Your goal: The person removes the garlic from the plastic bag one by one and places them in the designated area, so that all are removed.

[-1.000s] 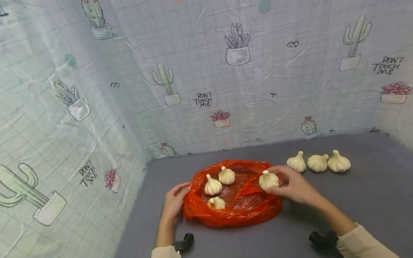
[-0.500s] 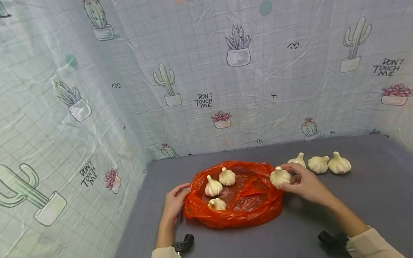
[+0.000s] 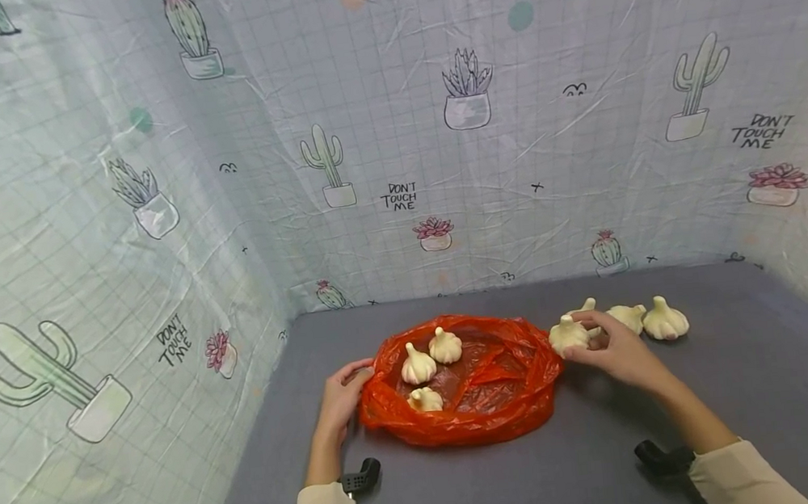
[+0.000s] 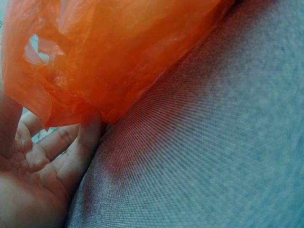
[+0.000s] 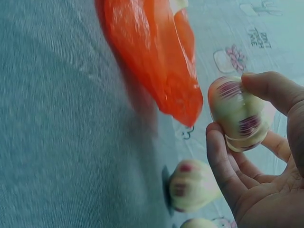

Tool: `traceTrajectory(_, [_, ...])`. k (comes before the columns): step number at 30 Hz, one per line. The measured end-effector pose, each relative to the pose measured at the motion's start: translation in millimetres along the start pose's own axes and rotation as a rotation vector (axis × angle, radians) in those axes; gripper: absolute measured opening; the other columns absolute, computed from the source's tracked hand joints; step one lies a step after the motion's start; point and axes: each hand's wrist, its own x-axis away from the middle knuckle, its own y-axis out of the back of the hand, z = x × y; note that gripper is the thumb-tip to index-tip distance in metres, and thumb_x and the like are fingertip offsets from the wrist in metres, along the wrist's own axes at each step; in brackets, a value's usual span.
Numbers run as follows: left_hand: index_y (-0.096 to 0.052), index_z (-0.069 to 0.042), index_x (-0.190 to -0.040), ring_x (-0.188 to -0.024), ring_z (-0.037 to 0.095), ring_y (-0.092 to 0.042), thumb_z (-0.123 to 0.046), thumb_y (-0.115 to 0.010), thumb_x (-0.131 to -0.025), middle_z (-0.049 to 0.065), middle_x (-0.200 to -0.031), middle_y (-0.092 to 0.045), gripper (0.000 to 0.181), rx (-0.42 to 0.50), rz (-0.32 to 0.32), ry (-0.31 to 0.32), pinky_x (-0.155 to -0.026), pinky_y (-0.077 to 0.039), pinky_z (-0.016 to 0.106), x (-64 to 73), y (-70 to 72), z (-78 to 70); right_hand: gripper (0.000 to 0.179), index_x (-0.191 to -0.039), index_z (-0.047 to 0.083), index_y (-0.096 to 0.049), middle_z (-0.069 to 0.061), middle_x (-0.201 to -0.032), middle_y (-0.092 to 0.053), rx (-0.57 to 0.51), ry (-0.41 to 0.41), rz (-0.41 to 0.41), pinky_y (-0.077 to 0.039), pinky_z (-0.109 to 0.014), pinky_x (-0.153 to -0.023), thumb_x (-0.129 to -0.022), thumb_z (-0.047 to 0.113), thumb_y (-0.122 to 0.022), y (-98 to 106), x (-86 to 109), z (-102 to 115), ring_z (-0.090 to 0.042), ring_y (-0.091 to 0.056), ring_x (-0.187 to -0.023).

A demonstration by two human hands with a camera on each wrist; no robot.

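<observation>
A red plastic bag lies with its mouth spread wide on the grey table. Inside it sit three garlic bulbs, one of them a garlic bulb near the left. My left hand holds the bag's left rim; in the left wrist view its fingertips are partly hidden by the plastic. Just beyond the right rim, my right hand grips a garlic bulb between thumb and fingers, raised off the table as the right wrist view shows.
Behind the right hand stand several garlic bulbs, partly covered: a garlic bulb, another garlic bulb and a rightmost garlic bulb. A cactus-print sheet walls the grey table at the back and sides.
My right hand has moved right with the garlic bulb, from over the bag's right part to outside its rim. The left hand stays at the left rim.
</observation>
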Motion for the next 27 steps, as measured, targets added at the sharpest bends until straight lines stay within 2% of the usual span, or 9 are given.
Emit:
traceTrajectory(6, [-0.073,-0.014,-0.124,-0.096,0.016,-0.069,-0.028,-0.069,-0.098,0.007,-0.116,-0.074,0.03,0.0,-0.008,0.006,-0.08,-0.055,0.028,-0.4,-0.7,-1.2,0.065,-0.143,-0.001,-0.051,-0.027,-0.135,-0.058,-0.003,-0.033,0.003,-0.051,-0.023,-0.072,-0.09,0.025,-0.079,8,-0.5,-7,-0.012,-0.064,-0.085])
traceTrajectory(13, [-0.074,-0.015,-0.123,-0.095,0.016,-0.069,-0.027,-0.069,-0.098,0.007,-0.116,-0.075,0.028,0.007,-0.008,0.011,-0.079,-0.055,0.029,-0.2,-0.2,-2.1,0.066,-0.143,-0.003,-0.05,-0.029,-0.134,-0.058,0.024,-0.059,0.024,-0.051,-0.024,-0.073,-0.091,0.026,-0.078,13,-1.1,-18,-0.017,-0.066,-0.091])
traceTrajectory(19, [-0.074,-0.014,-0.123,-0.094,0.015,-0.069,-0.026,-0.069,-0.098,0.007,-0.115,-0.075,0.028,0.01,-0.009,0.008,-0.079,-0.055,0.029,0.7,0.1,-2.4,0.065,-0.142,-0.006,-0.051,-0.029,-0.131,-0.061,0.052,-0.046,0.037,-0.051,-0.024,-0.074,-0.092,0.025,-0.077,16,-0.5,-26,-0.013,-0.065,-0.09])
traceTrajectory(22, [-0.074,-0.015,-0.122,-0.095,0.015,-0.069,-0.026,-0.069,-0.097,0.007,-0.115,-0.075,0.028,0.006,-0.011,0.006,-0.08,-0.055,0.029,1.0,0.1,-1.9,0.065,-0.142,-0.008,-0.05,-0.03,-0.132,-0.06,0.044,-0.037,0.048,-0.051,-0.023,-0.074,-0.092,0.023,-0.077,17,0.2,-30,-0.016,-0.066,-0.09])
traceTrajectory(27, [-0.074,-0.015,-0.123,-0.098,0.016,-0.069,-0.027,-0.069,-0.098,0.007,-0.117,-0.075,0.028,-0.003,-0.011,0.006,-0.082,-0.055,0.028,-0.1,0.1,-1.1,0.065,-0.143,-0.006,-0.05,-0.033,-0.144,-0.05,0.067,-0.06,0.077,-0.052,-0.024,-0.076,-0.093,0.027,-0.075,20,1.1,-37,-0.027,-0.067,-0.101])
